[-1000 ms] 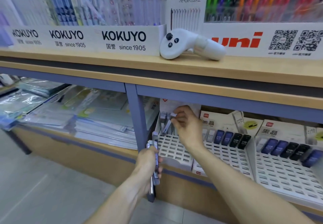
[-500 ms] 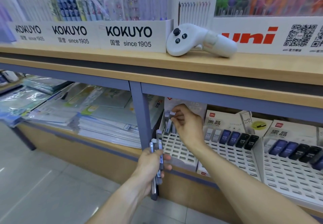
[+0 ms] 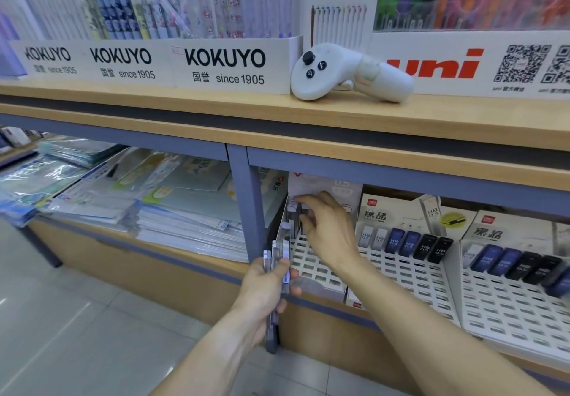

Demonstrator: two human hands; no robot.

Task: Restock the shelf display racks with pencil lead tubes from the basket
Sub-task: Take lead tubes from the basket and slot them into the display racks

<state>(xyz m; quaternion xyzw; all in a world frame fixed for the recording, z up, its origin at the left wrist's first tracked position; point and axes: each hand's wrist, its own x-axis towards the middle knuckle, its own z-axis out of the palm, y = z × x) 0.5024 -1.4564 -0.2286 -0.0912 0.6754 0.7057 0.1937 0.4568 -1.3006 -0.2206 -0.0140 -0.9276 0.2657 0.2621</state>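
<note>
My left hand [image 3: 262, 287] grips a bundle of several grey and clear pencil lead tubes [image 3: 280, 252], held upright in front of the shelf post. My right hand [image 3: 331, 232] reaches into the back row of the leftmost white slotted display rack [image 3: 311, 264]. Its fingertips pinch a grey pencil lead tube [image 3: 303, 212] that stands beside another tube [image 3: 292, 215] in that row. The rest of this rack shows bare slots. The basket is not in view.
The middle rack [image 3: 410, 278] and the right rack [image 3: 509, 306] each hold a back row of blue and black HB tubes. Stacked plastic folders [image 3: 160, 213] fill the left bay. A white controller [image 3: 348, 71] lies on the wooden shelf top above. Tiled floor lies below left.
My right hand has stayed at the back row of the leftmost rack, setting the tube more upright. My left hand with its bundle has risen slightly toward the rack's front corner.
</note>
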